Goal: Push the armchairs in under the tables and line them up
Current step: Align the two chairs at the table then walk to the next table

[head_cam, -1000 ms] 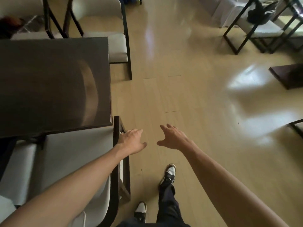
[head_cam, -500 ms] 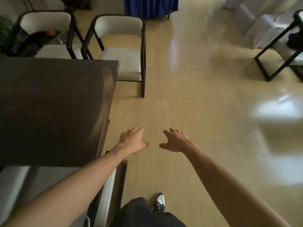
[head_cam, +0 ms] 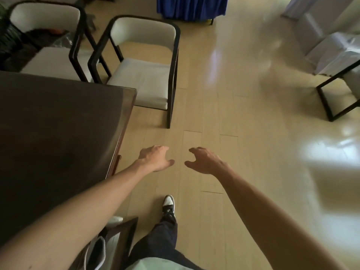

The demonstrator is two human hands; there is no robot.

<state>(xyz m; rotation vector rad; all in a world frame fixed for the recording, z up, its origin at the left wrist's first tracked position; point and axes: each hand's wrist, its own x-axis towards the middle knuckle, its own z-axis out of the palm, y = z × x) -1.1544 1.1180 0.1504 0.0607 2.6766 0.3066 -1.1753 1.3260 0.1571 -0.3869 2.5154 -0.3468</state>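
A dark wooden table (head_cam: 58, 137) fills the left side. At its far end stands a white-cushioned armchair with a black frame (head_cam: 144, 75), its seat partly under the table corner, and a second one (head_cam: 50, 47) stands to its left. A corner of the armchair beside me (head_cam: 120, 236) shows at the bottom, tucked under the table. My left hand (head_cam: 155, 158) and my right hand (head_cam: 206, 160) hover over the bare floor, fingers spread, holding nothing, well short of the far armchair.
Another black-framed chair (head_cam: 339, 94) stands at the right edge. A blue cloth (head_cam: 192, 6) hangs at the top, white covered furniture (head_cam: 331, 36) at the top right. Light wooden floor (head_cam: 243, 133) lies open ahead. My shoe (head_cam: 169, 205) is mid-step.
I have walked forward along the table. The armchair beside me has slid out of view behind; the far armchairs have come closer. Both hands stay empty in front of me.
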